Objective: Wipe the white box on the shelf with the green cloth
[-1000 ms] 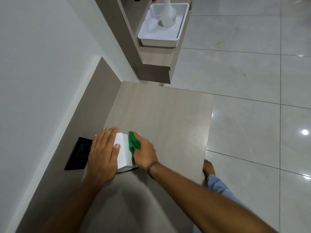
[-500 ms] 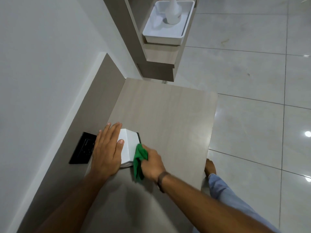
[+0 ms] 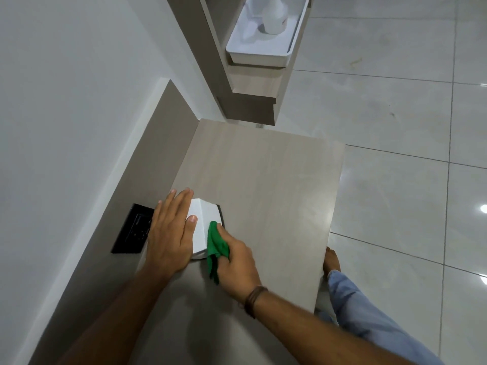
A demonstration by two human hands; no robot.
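Lower left: left hand (image 3: pixel 170 233) flat, fingers spread, steadying white box (image 3: pixel 204 227) — right hand (image 3: pixel 237 262) closed round green cloth (image 3: pixel 214 246), rubbing its side.

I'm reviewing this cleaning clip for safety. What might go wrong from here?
1. The left hand only lies flat on the white box; pressure from the green cloth in the right hand might slide it.
2. A black wall socket sits just beyond the box; a damp cloth could brush it.
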